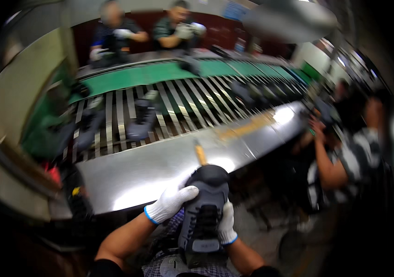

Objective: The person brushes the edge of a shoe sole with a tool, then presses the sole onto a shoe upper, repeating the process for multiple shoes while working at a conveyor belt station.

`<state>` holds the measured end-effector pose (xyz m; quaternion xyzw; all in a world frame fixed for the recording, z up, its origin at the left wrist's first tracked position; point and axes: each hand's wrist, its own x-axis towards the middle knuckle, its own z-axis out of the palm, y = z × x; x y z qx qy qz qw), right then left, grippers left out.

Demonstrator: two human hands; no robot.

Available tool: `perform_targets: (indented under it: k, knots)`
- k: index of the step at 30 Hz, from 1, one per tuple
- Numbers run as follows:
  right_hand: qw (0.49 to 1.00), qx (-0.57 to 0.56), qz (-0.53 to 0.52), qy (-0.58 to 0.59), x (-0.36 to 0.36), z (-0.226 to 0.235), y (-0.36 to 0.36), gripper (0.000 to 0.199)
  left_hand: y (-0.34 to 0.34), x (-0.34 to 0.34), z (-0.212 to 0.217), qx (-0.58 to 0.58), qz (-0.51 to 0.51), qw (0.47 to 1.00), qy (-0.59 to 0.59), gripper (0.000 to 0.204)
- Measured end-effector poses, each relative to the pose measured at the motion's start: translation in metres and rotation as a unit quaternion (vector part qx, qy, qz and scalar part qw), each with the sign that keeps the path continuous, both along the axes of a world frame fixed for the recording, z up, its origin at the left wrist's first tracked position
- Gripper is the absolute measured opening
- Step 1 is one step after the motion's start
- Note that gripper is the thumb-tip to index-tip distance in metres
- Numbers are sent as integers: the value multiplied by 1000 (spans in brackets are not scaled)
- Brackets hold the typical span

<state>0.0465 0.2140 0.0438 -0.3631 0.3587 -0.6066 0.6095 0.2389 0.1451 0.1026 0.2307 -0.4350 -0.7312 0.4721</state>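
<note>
A dark grey lace-up shoe is held close in front of me, its black toe pointing away and its laces facing up. My left hand, in a white knit glove with a blue cuff, is closed on the left side of the toe part. On the shoe's right side my right hand, gloved the same way, grips it around the middle; its fingers are partly hidden behind the shoe. Just past the toe, a tool with a yellowish wooden handle lies on the metal table.
Beyond the table runs a slatted roller conveyor carrying grey shoes, with a green belt behind it. Two gloved people sit across. Another person in a striped shirt works at right. A blurred metal lamp shade hangs overhead.
</note>
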Motion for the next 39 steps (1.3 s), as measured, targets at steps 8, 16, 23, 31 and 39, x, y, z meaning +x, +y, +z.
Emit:
perform_targets:
  k: [8,16,23,31,39]
  knots:
    - [963,37,265,-34,79,-8,7,81,50,116,-3,51,78,994,-62,49]
    - [933,57,356,11,75,-37,-16,96,65,129,30,-33,155,937,-312,83]
    - [945,-12,317,81,64,-9,-12,81,14,134,25,31,18,987,-156,56]
    - [943,55,328,29,63,-62,-6,72,-19,124,-23,184,48,965,-180,39]
    - [879,270,378,-109,56,-110,9,82,8,150,-37,237,96,966,45,61]
